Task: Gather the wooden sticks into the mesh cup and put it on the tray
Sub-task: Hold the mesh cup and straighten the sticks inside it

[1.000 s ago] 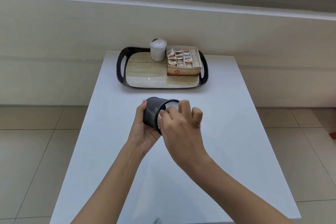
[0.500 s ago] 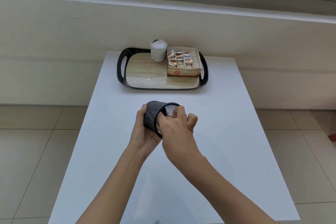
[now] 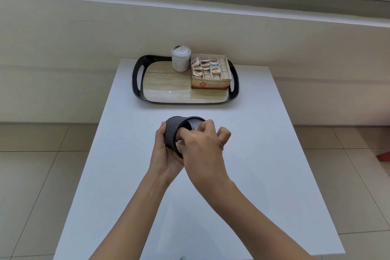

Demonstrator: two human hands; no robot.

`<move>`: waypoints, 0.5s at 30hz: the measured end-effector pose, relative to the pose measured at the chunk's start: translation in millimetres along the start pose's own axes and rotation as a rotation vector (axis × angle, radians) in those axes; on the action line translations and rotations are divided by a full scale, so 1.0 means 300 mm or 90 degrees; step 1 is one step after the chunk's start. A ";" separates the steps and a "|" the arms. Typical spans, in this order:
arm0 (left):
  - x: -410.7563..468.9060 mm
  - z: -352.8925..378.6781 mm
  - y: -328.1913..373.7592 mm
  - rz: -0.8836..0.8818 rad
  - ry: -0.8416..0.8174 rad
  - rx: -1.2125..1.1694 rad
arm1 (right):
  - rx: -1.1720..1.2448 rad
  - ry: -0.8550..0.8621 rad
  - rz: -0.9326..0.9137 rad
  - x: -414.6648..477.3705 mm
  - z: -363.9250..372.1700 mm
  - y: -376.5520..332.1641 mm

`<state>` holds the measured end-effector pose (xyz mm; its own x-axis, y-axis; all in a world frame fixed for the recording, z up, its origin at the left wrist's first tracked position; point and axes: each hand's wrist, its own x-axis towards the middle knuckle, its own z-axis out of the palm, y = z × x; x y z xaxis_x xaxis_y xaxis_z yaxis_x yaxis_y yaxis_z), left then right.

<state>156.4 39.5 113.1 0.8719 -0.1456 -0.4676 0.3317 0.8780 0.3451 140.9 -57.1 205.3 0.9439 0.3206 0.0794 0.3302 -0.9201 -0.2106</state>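
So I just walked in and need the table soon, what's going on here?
A person is holding a black mesh cup tipped on its side in the left hand, above the white table. The right hand is at the cup's mouth, fingers reaching in; no sticks are visible from here. The tray at the far end holds a white jar and a box of packets; the cup isn't on it yet.

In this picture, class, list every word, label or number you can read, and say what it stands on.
Cardboard box, front: round red logo and a line of print, too blurred to read.
Sachets in the box: red marks, unreadable.
White lidded container: lid and side print, too small to read.
Nothing else bears text.
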 end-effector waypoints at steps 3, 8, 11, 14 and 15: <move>0.004 -0.004 -0.001 0.006 0.010 0.017 | -0.018 -0.017 0.006 0.000 -0.001 -0.002; 0.010 -0.021 -0.018 0.012 0.034 0.020 | -0.048 -0.069 -0.011 -0.002 0.001 -0.003; 0.009 -0.033 -0.028 -0.001 0.023 -0.020 | -0.043 -0.011 -0.017 -0.015 0.001 0.008; 0.007 -0.031 -0.020 -0.013 -0.007 -0.044 | 0.088 0.181 0.008 -0.038 -0.003 0.030; 0.007 -0.031 -0.015 -0.012 -0.011 -0.048 | 0.154 0.240 0.019 -0.047 -0.001 0.043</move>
<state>153.4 39.4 102.9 0.8722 -0.1690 -0.4591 0.3198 0.9071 0.2736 131.7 -73.4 201.9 0.8999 0.1495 0.4097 0.3371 -0.8345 -0.4359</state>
